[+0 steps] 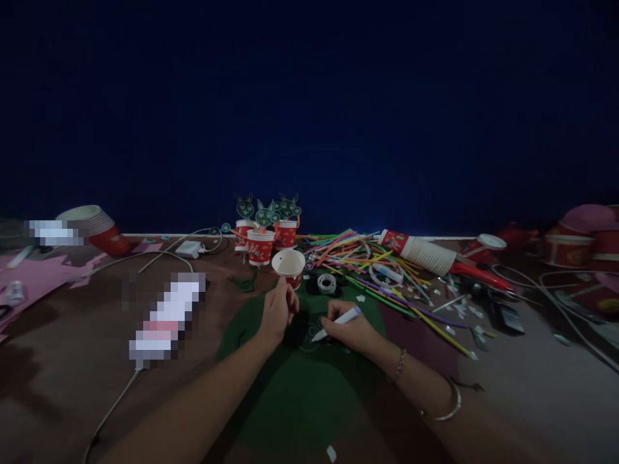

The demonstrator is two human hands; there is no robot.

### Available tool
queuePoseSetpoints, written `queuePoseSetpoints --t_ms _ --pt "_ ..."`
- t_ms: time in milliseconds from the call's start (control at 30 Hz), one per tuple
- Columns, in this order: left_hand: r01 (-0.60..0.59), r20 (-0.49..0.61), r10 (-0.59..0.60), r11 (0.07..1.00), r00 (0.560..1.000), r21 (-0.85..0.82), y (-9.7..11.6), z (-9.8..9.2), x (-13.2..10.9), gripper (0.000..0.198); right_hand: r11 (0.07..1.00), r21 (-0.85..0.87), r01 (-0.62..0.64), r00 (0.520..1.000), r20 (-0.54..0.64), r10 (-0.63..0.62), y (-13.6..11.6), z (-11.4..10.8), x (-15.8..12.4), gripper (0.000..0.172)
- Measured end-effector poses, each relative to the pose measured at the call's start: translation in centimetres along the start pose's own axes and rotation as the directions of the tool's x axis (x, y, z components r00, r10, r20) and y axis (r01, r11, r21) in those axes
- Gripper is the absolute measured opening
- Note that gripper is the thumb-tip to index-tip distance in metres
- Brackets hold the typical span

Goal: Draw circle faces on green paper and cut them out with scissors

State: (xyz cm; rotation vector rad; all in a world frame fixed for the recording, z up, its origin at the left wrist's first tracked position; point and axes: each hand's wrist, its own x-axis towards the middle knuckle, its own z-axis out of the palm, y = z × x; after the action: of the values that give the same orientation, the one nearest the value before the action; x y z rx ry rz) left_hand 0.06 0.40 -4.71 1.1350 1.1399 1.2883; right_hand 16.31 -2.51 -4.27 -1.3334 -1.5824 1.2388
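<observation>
My right hand [349, 328] is closed around a white pen [337, 321] whose tip touches a dark green sheet [294, 386] lying on the table. My left hand [278, 311] presses its curled fingers down on the same sheet, just left of the pen tip. A red paper cup [289, 265] with a white inside stands right behind my left hand. A roll of tape [327, 283] lies beside that cup.
Several coloured straws [367, 264] are heaped at the right, beside a lying stack of cups [420, 251]. Three red cups with green animal cut-outs [264, 233] stand at the back. Pink sheets [33, 277], cables [159, 258] and red-handled scissors [476, 274] lie around.
</observation>
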Motion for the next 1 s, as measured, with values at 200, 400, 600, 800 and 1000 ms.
queuePoseSetpoints --t_ms 200,400,600,800,1000 --pt "0.013 0.003 -0.013 1.0 1.0 -0.005 0.03 0.04 0.0 0.053 1.0 -0.007 -0.003 1.0 0.027 0.003 0.28 0.01 0.02 0.019" --pt "0.01 -0.006 -0.01 1.0 1.0 0.005 0.29 0.23 -0.09 0.054 0.999 -0.043 0.024 0.999 0.035 -0.022 0.75 0.08 0.11 0.018" --pt "0.007 -0.011 -0.006 1.0 1.0 0.011 0.41 0.26 -0.11 0.053 1.0 -0.023 0.013 0.999 0.049 -0.012 0.82 0.19 0.07 0.02" --pt "0.004 -0.005 -0.004 1.0 1.0 0.012 0.15 0.1 -0.03 0.053 1.0 -0.022 0.007 0.999 0.043 -0.006 0.77 0.22 0.06 0.021" --pt "0.001 -0.009 0.0 1.0 1.0 0.013 0.44 0.24 -0.13 0.053 1.0 -0.003 0.017 0.999 0.048 -0.017 0.71 0.17 0.01 0.02"
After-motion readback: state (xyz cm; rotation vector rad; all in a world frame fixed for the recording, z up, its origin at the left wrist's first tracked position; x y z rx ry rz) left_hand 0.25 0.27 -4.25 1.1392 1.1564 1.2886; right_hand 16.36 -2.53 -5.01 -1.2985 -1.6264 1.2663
